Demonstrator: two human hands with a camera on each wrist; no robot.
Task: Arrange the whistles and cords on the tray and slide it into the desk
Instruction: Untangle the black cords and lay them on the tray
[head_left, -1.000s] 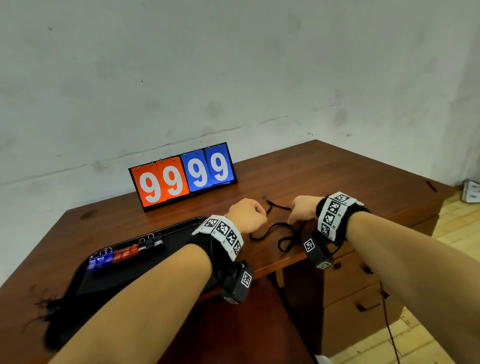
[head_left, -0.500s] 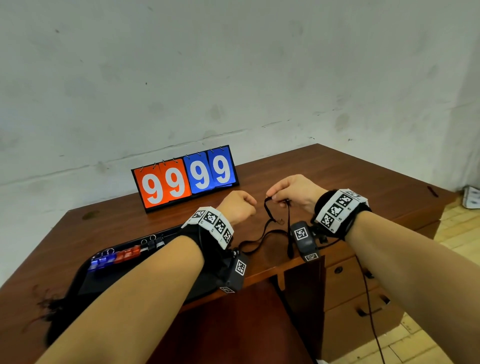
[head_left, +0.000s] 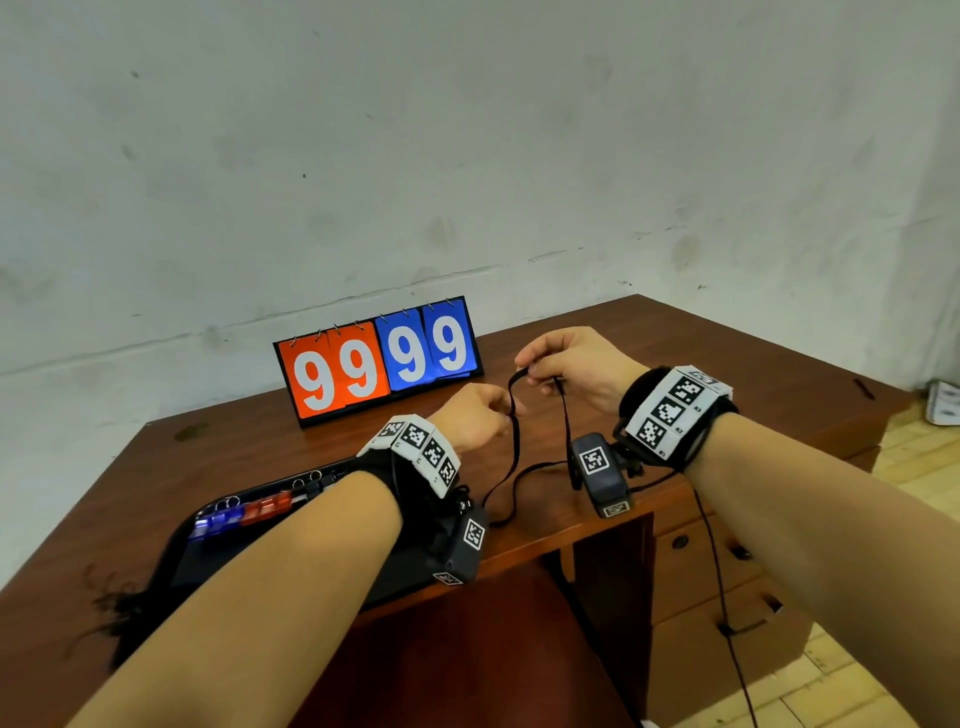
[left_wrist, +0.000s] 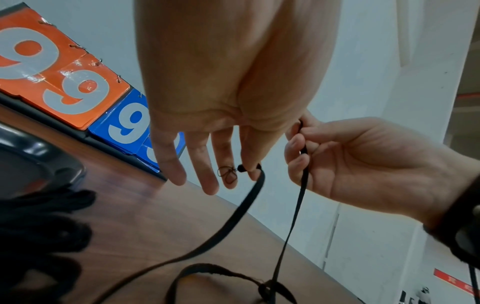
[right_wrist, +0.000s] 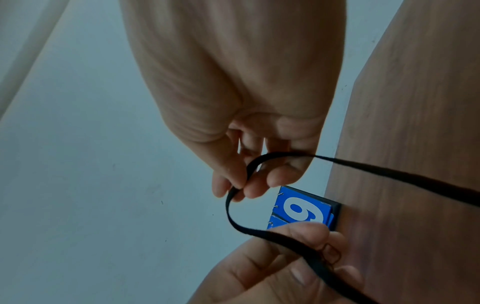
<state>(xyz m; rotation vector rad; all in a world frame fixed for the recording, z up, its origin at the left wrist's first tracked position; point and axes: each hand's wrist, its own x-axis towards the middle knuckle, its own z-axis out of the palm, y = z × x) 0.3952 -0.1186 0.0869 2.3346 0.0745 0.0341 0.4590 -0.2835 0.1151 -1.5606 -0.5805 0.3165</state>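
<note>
A black cord (head_left: 516, 441) hangs between my two hands above the wooden desk (head_left: 675, 338), its lower loops lying on the desktop. My left hand (head_left: 506, 410) pinches one end of the cord (left_wrist: 250, 198), where a thin loop sticks out. My right hand (head_left: 530, 371), slightly higher, pinches a bend of the cord (right_wrist: 389, 172) between thumb and fingers. The black tray (head_left: 228, 561) lies on the desk to the left, partly under my left forearm. On it stand blue whistles (head_left: 218, 519), red whistles (head_left: 267, 506) and black whistles (head_left: 311, 486) in a row.
A flip scoreboard (head_left: 379, 358) reading 99 99 stands at the back of the desk by the wall. A tangle of black cords (head_left: 111, 608) lies at the tray's near left end. Desk drawers (head_left: 701, 571) sit below the right side.
Both hands have lifted off the desktop with the cord. The right hand rose higher and towards the scoreboard, drawing the cord up into hanging strands.
</note>
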